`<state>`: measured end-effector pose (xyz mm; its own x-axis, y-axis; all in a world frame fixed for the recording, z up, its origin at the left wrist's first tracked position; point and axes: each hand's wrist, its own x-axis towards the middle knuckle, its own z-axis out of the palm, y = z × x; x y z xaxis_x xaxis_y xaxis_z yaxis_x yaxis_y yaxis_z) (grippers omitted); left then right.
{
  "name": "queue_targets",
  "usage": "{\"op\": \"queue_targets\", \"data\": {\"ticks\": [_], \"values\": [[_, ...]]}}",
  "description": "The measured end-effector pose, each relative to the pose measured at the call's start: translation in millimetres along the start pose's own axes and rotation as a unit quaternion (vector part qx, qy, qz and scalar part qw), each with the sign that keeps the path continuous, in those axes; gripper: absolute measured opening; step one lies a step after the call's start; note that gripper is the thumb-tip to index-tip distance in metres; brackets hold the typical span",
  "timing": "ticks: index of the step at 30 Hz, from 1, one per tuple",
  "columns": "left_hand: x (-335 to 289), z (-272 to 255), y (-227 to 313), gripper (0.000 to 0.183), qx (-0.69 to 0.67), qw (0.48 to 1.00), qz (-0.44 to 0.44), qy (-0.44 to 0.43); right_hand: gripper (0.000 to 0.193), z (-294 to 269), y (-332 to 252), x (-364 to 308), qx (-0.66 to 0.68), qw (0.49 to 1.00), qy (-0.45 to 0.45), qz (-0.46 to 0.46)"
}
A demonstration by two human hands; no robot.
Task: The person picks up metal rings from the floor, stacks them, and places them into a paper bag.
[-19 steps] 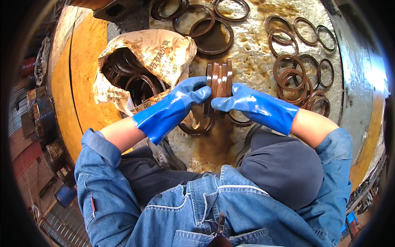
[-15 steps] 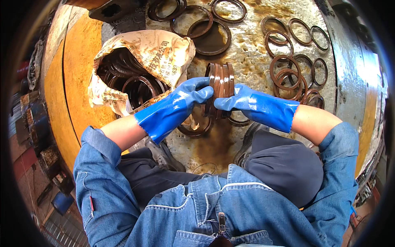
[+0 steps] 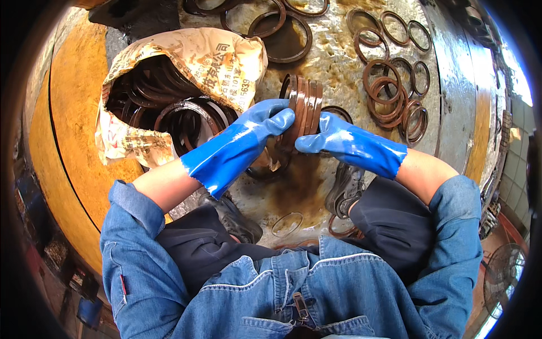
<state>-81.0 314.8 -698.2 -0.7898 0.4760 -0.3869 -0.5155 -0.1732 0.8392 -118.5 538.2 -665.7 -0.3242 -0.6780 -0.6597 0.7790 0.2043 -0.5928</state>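
Both my hands wear blue rubber gloves and grip a short stack of oily brown seal rings, held on edge between them. My left hand is closed round the stack's left side, its thumb against the outer ring. From the other side, my right hand presses on the stack with thumb and fingers; part of those fingers is hidden. Left of my hands lies an open paper sack, stained brown, with many dark oily rings inside. A few more rings lie below and behind my hands, partly covered.
Large rings lie on the oily metal surface at the far side. Smaller rings lie in overlapping groups at the right. A yellow board runs along the left. My shoes stand near a thin ring.
The view has shifted, so the sack and the loose rings appear further left and higher. Both hands keep hold of the ring stack.
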Motion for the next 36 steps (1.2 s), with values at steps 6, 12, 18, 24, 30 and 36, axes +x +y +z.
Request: {"op": "queue_targets", "data": {"ticks": [6, 12, 18, 24, 30, 36], "values": [[5.1, -1.5, -20.9, 0.065, -0.089, 0.996, -0.023, -0.013, 0.059, 14.2, 1.7, -6.5, 0.055, 0.997, 0.044, -0.041], [12.1, 10.6, -20.1, 0.066, -0.087, 0.996, -0.012, 0.004, 0.061, -4.1, 27.6, -1.5, 0.061, 0.994, 0.076, -0.055], [13.6, 16.1, -4.2, 0.069, -0.098, 0.995, -0.012, -0.031, 0.056, 12.7, 26.0, -1.4, 0.142, 0.979, 0.113, -0.088], [22.7, 9.3, -36.9, 0.063, -0.113, 0.991, -0.042, 0.063, 0.042, 14.5, 16.3, 12.3, 0.191, 0.973, 0.110, -0.067], [25.7, 1.8, -30.8, 0.058, -0.082, 0.996, -0.019, -0.010, 0.035, -4.5, 22.1, 20.5, 0.073, 0.990, 0.089, -0.087], [-23.0, -40.6, 46.7, 0.046, 0.035, 0.998, 0.041, 0.038, 0.047, -24.1, 31.6, 26.8, 0.096, 0.982, 0.159, -0.028]]}}
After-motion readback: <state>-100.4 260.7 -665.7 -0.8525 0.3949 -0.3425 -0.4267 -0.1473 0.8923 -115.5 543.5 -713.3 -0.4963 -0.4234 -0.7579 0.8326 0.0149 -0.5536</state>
